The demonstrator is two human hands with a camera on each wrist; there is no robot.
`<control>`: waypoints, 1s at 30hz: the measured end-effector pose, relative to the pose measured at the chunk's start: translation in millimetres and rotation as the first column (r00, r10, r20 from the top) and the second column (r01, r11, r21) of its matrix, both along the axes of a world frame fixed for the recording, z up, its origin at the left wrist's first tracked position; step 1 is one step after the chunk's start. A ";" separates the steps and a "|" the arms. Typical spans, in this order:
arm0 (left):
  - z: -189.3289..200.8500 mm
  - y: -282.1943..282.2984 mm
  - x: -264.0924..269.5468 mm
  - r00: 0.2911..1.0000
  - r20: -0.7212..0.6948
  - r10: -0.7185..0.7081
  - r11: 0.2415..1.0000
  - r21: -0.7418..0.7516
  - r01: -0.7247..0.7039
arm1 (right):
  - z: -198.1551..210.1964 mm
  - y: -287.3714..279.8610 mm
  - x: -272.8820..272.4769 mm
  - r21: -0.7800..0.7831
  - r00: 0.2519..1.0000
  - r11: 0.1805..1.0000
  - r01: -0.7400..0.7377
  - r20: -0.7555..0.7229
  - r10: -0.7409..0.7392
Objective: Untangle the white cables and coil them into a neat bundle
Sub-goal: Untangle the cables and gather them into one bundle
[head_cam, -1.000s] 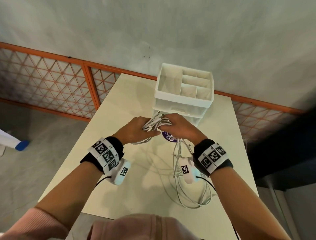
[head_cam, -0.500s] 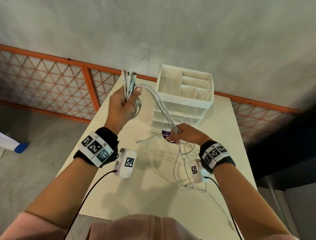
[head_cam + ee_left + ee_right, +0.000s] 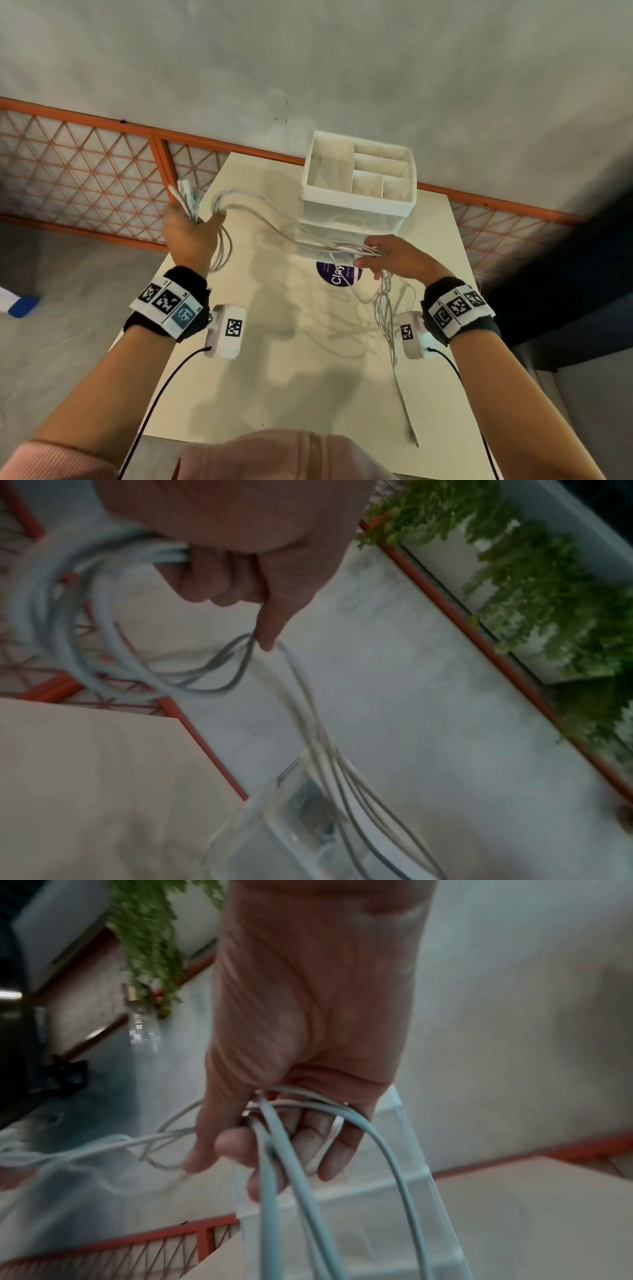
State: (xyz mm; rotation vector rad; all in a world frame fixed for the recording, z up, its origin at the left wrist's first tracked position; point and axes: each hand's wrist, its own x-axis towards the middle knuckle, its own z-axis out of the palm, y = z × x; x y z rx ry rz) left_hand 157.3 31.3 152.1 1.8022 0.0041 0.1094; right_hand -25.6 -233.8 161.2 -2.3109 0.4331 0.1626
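Note:
Several white cables [image 3: 274, 226] stretch in the air between my two hands above the table [image 3: 260, 359]. My left hand [image 3: 191, 229] is raised at the table's left edge and grips the plug ends [image 3: 183, 197], which stick up past its fingers; a loop [image 3: 85, 631] of cable hangs from its fist [image 3: 219, 569]. My right hand [image 3: 390, 260] is in front of the organiser, fingers loosely curled round the strands [image 3: 284, 1150] that run through it. Below it the loose ends [image 3: 394, 335] trail down onto the table toward the front edge.
A white compartment organiser with drawers [image 3: 359, 185] stands at the back of the table. A purple round sticker [image 3: 337, 277] lies on the tabletop under the cables. An orange mesh railing [image 3: 85, 171] runs behind the table. A green hanging plant [image 3: 534, 574] shows beyond.
My left hand lifted the plug ends up and leftward, away from the right hand. The right hand moved right, and the cables now span a wider gap, with less slack on the table.

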 end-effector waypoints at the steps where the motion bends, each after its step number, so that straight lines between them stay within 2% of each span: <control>1: -0.1 0.3 -3.9 1.000 0.006 0.006 1.000 -0.002 -0.006 | 4.9 3.0 2.2 -0.034 1.000 0.999 -0.019 -0.002 0.019; 3: 9.1 -7.1 -20.3 0.991 0.093 -0.094 0.996 0.002 0.094 | 14.3 11.1 9.0 -0.077 0.997 0.994 -0.077 -0.027 0.075; 5: 19.8 -20.9 -40.1 0.927 0.157 -0.340 0.939 0.110 0.325 | 22.1 21.7 16.9 -0.075 0.991 0.988 -0.132 -0.032 0.129; 6: 21.9 -28.1 -46.7 0.853 0.137 -0.504 0.859 0.184 0.478 | 25.3 27.4 20.6 -0.061 0.988 0.986 -0.155 -0.019 0.154; 8: 18.5 -41.0 -55.8 0.634 0.002 -0.774 0.611 0.265 0.746 | 33.1 37.8 26.2 -0.027 0.981 0.982 -0.189 0.030 0.189; 9: 12.2 -45.9 -57.6 0.551 -0.048 -0.833 0.522 0.259 0.812 | 36.6 40.9 28.2 -0.012 0.979 0.981 -0.195 0.054 0.195; 10: 7.0 -50.3 -58.9 0.517 -0.076 -0.853 0.488 0.234 0.841 | 39.1 42.3 29.5 -0.001 0.978 0.981 -0.196 0.073 0.195; 14: 0.8 -56.2 -54.8 0.527 -0.063 -0.848 0.492 0.277 0.826 | 35.8 37.0 24.1 0.051 0.982 0.988 -0.147 0.125 0.140; 16: 11.8 -54.9 -51.4 0.563 0.017 -0.826 0.546 0.273 0.792 | 21.0 28.9 18.8 0.072 0.990 0.994 -0.087 0.113 0.078; 20: 40.7 -51.6 -38.2 0.682 0.241 -0.691 0.723 0.205 0.660 | -33.1 7.0 1.9 0.068 1.000 0.998 0.009 0.027 -0.011; 23: 54.4 -48.7 -24.6 0.701 0.358 -0.616 0.782 0.178 0.597 | -73.0 -3.7 -15.4 0.087 0.998 0.995 0.055 -0.029 -0.052; 25: 55.8 -47.7 -21.7 0.705 0.385 -0.596 0.799 0.199 0.567 | -90.3 -8.3 -23.9 0.054 0.997 0.995 0.080 -0.012 -0.080; 27: 54.1 -46.8 -19.5 0.740 0.389 -0.549 0.833 0.174 0.526 | -100.9 -14.5 -29.5 0.048 0.989 0.988 0.147 0.011 -0.148; 30: 56.0 -42.2 -12.8 0.801 0.380 -0.463 0.880 0.087 0.467 | -115.6 -25.5 -38.6 0.131 0.953 0.944 0.304 -0.056 -0.299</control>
